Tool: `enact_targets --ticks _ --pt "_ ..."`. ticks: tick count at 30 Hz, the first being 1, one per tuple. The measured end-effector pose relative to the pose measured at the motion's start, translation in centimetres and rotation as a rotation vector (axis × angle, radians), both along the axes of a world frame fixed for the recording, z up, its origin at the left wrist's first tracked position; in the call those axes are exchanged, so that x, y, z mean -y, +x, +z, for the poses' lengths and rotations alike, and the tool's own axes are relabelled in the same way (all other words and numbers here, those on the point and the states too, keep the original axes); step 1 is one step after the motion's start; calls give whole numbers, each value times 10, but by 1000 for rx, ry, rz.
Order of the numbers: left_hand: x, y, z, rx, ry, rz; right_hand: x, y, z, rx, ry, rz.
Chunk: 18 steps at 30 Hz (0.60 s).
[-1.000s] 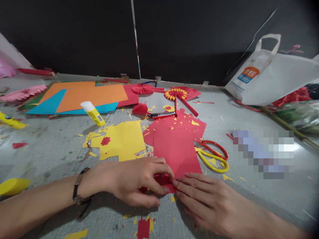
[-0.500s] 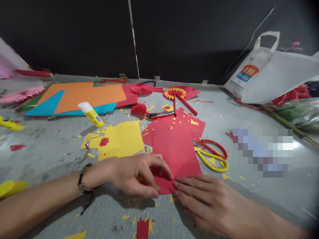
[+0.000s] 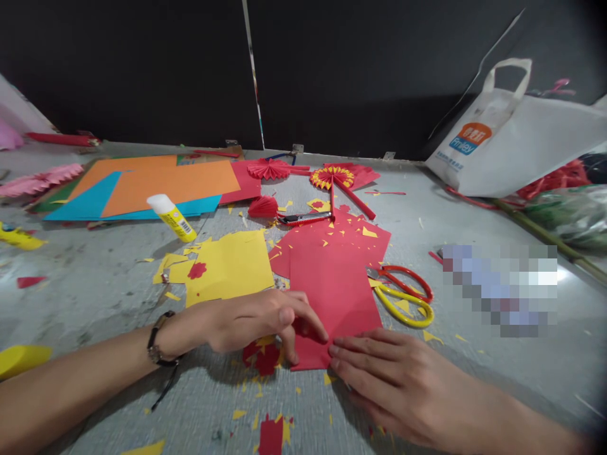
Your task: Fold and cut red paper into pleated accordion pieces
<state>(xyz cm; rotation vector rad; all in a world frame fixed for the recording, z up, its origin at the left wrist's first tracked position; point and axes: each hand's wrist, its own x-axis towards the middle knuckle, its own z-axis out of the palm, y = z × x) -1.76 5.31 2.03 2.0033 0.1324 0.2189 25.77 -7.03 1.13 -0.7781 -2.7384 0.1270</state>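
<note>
A sheet of red paper (image 3: 332,278) lies flat in front of me, its near edge between my hands. My left hand (image 3: 265,322) rests fingertips on that near edge, fingers apart and thumb raised. Flat on the near right corner lies my right hand (image 3: 403,379), fingers stretched out and partly covering the sheet. Under the left hand, red and yellow cut paper pieces (image 3: 267,360) are partly hidden. Scissors with one red and one yellow handle (image 3: 412,325) lie right of the sheet. Yellow paper (image 3: 237,262) with a red flower cutout (image 3: 197,270) lies to the left.
A glue stick (image 3: 173,218) stands tilted beyond the yellow paper. Farther back are a utility knife (image 3: 308,218), red folded fans (image 3: 269,169) and orange sheets (image 3: 175,183). A white bag (image 3: 474,151) sits far right against the black wall (image 3: 355,76). Scraps are scattered around.
My left thumb has lifted off the paper's near edge, and its fingers have shifted slightly left. The cut pieces beneath show more. My right hand stays in place.
</note>
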Motion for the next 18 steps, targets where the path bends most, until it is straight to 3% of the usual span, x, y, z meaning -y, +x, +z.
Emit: enact_targets --ticks 4,7,10,18 --pt "-1 1 1 -16 25 -16 1 2 -6 -25 33 -4" --pt "-2 3 3 -39 105 -59 5 2 -10 -22 147 8" --pt "0 5 7 -45 190 -98 8 -3 -7 63 215 84" --pt "-3 3 2 -20 47 -23 -2 -15 15 221 9 212"
